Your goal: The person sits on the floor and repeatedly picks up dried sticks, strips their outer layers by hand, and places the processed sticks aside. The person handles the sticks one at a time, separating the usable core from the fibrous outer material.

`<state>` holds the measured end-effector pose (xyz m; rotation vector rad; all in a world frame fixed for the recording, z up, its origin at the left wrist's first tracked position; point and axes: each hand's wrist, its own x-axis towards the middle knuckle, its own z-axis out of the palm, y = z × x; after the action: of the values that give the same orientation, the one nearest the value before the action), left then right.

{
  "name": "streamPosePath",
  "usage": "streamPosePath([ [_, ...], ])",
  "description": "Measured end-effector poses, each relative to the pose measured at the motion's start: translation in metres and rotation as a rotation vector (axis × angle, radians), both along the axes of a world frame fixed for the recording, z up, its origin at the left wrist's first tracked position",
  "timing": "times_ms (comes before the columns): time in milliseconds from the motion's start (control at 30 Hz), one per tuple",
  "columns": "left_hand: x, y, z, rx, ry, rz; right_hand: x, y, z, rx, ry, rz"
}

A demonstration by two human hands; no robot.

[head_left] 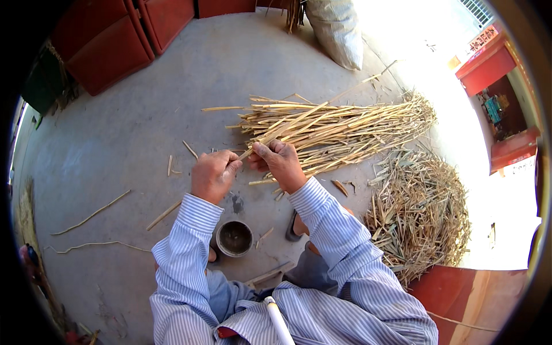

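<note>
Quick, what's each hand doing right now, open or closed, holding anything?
Left hand: closed, holding a dry stalk.
Right hand: closed, thumb and fingers gripping the same stalk.

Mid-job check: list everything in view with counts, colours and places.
Dry stalk: one, straw-yellow, held in both hands
Stalk pile: one, yellow-tan, floor beyond the hands
Dry-leaf heap: one, tan-green, right
Loose stalk pieces: several, tan, floor around left hand
Thin twig: one, tan, floor at left
Bowl: one, grey with dark inside, floor below the hands
Sack: one, off-white, top
Furniture: several pieces, red, top left and right
Floor: one, grey, throughout
Cigarette-like stick: one, white, bottom centre
Sleeves: two, blue-white striped, on both arms
Left hand: one, bare, centre
Right hand: one, bare, centre
</note>
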<state>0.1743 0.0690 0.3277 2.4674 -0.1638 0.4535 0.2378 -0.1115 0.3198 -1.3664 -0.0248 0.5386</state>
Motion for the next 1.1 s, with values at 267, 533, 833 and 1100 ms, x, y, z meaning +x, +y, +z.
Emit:
streamPosePath([
  [267, 0.003, 0.001, 0.004, -0.213, -0.064, 0.058, 0.015, -0.041, 0.010, -0.559, -0.420, 0.162],
  [533, -0.004, 0.023, 0.015, -0.160, -0.043, -0.039, 0.067, -0.117, 0.014, 0.141, -0.181, -0.200],
  [833, -0.014, 0.048, 0.010, -0.003, -0.075, -0.065, 0.066, -0.090, 0.013, 0.138, -0.128, -0.203],
  [1100, -0.007, 0.060, 0.009, -0.863, 0.021, 0.272, 0.060, -0.073, 0.016, 0.170, -0.117, -0.220],
])
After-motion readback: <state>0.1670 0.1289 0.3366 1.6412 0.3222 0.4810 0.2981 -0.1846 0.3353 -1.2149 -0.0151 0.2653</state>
